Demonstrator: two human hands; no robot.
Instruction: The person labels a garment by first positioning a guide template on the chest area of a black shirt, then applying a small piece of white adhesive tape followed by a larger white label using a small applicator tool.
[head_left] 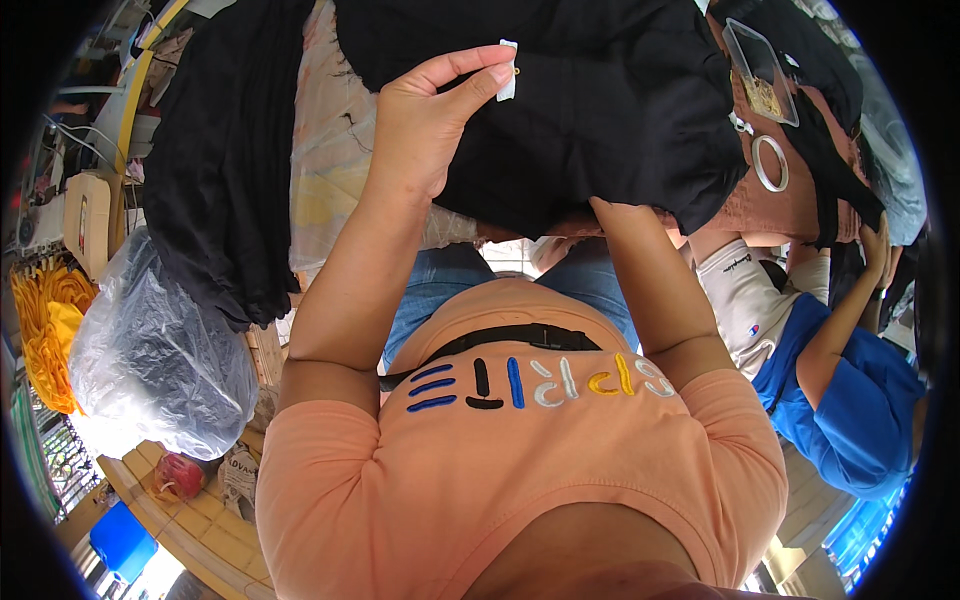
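My left hand (425,115) is raised over the black cloth (610,110), pinching a small white tag (508,88) between thumb and fingers. A tiny gold-coloured bit, too small to name, shows at the tag's edge. The black cloth lies spread across the work surface before me. My right hand (622,212) reaches in under its near edge; the fabric hides the fingers, so I cannot tell what they touch.
Dark gathered cloth (225,150) hangs at the left, above a clear plastic bag (165,350). To the right lie a white ring (770,164) and a clear plastic box (762,75) with small gold-coloured pieces. A person in blue (850,390) sits close on my right.
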